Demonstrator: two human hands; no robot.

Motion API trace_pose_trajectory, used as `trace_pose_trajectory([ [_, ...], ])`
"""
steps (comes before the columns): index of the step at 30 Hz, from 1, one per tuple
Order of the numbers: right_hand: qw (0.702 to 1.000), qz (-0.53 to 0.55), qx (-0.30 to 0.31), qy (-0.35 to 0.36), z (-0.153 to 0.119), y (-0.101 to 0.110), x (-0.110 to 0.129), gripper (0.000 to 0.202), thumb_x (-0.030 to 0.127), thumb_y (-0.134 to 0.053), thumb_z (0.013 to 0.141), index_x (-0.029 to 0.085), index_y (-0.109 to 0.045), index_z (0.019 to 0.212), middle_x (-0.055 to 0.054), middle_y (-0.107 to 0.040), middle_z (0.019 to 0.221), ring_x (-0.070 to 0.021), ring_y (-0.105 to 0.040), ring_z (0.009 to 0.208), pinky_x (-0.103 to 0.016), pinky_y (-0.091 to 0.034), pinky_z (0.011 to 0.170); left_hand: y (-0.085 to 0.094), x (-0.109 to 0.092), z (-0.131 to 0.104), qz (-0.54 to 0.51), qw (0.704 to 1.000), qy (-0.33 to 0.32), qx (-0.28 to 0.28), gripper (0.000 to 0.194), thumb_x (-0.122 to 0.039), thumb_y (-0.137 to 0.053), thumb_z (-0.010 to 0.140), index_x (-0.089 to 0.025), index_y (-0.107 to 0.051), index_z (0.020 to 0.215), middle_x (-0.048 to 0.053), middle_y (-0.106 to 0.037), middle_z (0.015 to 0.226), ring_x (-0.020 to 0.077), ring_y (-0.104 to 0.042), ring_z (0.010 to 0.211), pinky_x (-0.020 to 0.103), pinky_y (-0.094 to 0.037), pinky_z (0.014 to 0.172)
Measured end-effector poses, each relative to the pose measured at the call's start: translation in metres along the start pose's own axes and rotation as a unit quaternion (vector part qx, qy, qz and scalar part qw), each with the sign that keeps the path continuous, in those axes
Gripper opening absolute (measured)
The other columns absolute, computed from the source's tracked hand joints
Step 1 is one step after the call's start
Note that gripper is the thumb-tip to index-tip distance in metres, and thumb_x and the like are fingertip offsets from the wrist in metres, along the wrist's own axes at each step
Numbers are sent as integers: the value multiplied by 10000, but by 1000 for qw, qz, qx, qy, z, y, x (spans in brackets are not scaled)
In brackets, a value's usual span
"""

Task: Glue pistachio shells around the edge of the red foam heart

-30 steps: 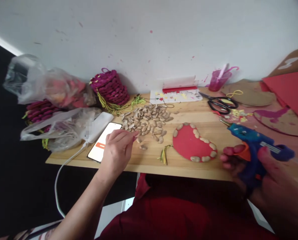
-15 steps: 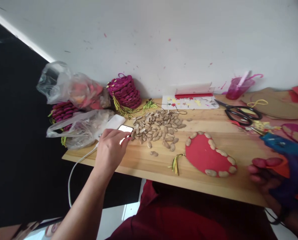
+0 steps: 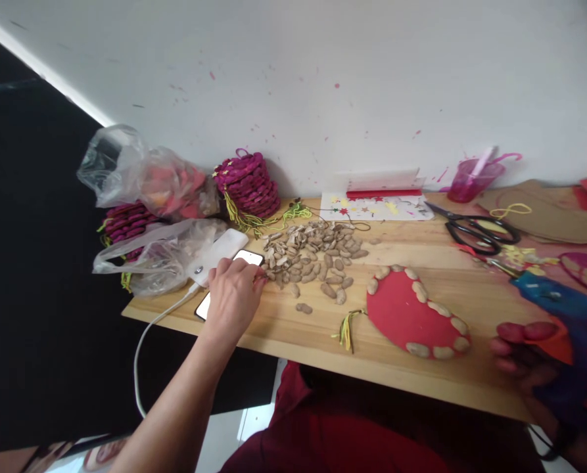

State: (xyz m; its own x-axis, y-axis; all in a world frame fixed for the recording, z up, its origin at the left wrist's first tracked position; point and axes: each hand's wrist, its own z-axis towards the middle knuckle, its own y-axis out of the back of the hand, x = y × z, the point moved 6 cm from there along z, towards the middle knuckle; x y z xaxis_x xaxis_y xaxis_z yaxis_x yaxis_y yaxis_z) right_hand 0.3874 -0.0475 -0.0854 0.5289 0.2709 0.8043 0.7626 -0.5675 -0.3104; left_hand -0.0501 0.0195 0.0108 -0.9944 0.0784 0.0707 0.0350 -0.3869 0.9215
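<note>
My left hand (image 3: 236,299) is over a phone (image 3: 248,257) with a lit screen, its fingertips pinched together at the left edge of a pile of peanut shells (image 3: 317,253); what they hold, if anything, is too small to make out. At the right edge, my right hand (image 3: 527,355) has its fingers curled round the orange trigger of a blue glue gun (image 3: 559,295), whose tip points up and left. Between the hands lies a red heart-like shape (image 3: 411,312) with shells along much of its edge and a yellow-green tassel (image 3: 347,330) at its left.
Plastic bags (image 3: 162,180), a white power bank (image 3: 219,253) with a cable and a magenta woven basket (image 3: 248,184) stand at the left. Behind the heart lie a white card (image 3: 376,208) with stars and black scissors (image 3: 480,233). A pink cup (image 3: 473,177) is near brown cardboard (image 3: 540,210).
My left hand has shifted slightly right and down, uncovering more of the phone beneath it. My right hand still holds the glue gun. The view has moved a little.
</note>
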Motion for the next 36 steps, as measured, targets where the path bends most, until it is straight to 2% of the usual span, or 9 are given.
trace_pose_trajectory([
  [3, 1000, -5, -31, 3, -3, -2, 2, 304, 515, -786, 581, 281, -769, 774, -103, -724, 825, -240, -706, 579, -268, -644, 483, -1, -8, -2, -21, 999, -21, -18, 66, -203, -649, 872, -202, -715, 876, 83, -731, 895, 319, -589, 946, 421, -385, 758],
  [6, 999, -5, -38, -3, -1, -1, 3, 276, 489, -781, 591, 290, -747, 779, -91, -711, 790, -250, -704, 556, -272, -618, 395, -2, -13, -4, -32, 998, -39, -35, 118, -174, -591, 904, -195, -673, 821, 65, -730, 814, 281, -617, 905, 406, -369, 750],
  [11, 999, -20, -35, -5, -9, -13, 7, 308, 497, -801, 558, 302, -726, 783, -107, -698, 769, -262, -690, 529, -256, -511, 253, 5, -19, -12, 31, 993, -78, -77, 189, -166, -546, 946, -196, -624, 776, 58, -701, 747, 268, -620, 877, 399, -365, 752],
  [15, 998, -19, -62, 2, -18, -21, 12, 332, 494, -810, 503, 281, -709, 737, -94, -687, 746, -235, -669, 493, -244, -536, 276, 6, -26, -25, 49, 991, -115, -56, 174, -130, -556, 935, -196, -619, 787, 62, -698, 787, 272, -612, 878, 400, -381, 758],
  [19, 998, -12, -56, -18, -13, -16, 9, 298, 440, -811, 485, 285, -711, 718, -93, -707, 752, -245, -687, 501, -261, -578, 311, 9, -27, -35, -37, 991, -125, -35, 142, -170, -549, 967, -196, -676, 908, 67, -740, 923, 249, -631, 892, 385, -413, 771],
  [23, 999, -33, -37, 19, -7, -11, 13, 354, 377, -834, 432, 303, -718, 758, -81, -734, 756, -291, -718, 562, -310, -598, 321, 10, -18, -28, -122, 989, -74, -42, 142, -214, -570, 966, -195, -701, 915, 58, -755, 907, 236, -651, 868, 372, -459, 783],
  [26, 999, -27, -24, 32, -8, -14, 13, 412, 409, -874, 394, 309, -703, 755, -81, -765, 831, -345, -747, 651, -398, -652, 407, 7, -13, -12, -182, 981, -38, -60, 161, -192, -586, 938, -185, -717, 1031, 63, -763, 945, 237, -669, 905, 369, -504, 830],
  [29, 999, -16, -17, 39, -12, -18, 14, 467, 428, -909, 355, 300, -705, 754, -92, -782, 879, -372, -756, 675, -462, -677, 496, -4, -14, 3, -226, 974, -21, -14, 250, -196, -620, 897, -207, -724, 1125, 60, -764, 982, 237, -682, 923, 361, -528, 830],
  [36, 998, -24, -10, 57, -17, -26, 18, 459, 397, -912, 329, 267, -673, 699, -63, -780, 789, -361, -755, 640, -474, -675, 511, -23, 4, 6, -324, 936, 116, 76, 146, -305, -658, 847, -221, -761, 906, 1, -773, 796, 197, -693, 717, 292, -492, 675],
])
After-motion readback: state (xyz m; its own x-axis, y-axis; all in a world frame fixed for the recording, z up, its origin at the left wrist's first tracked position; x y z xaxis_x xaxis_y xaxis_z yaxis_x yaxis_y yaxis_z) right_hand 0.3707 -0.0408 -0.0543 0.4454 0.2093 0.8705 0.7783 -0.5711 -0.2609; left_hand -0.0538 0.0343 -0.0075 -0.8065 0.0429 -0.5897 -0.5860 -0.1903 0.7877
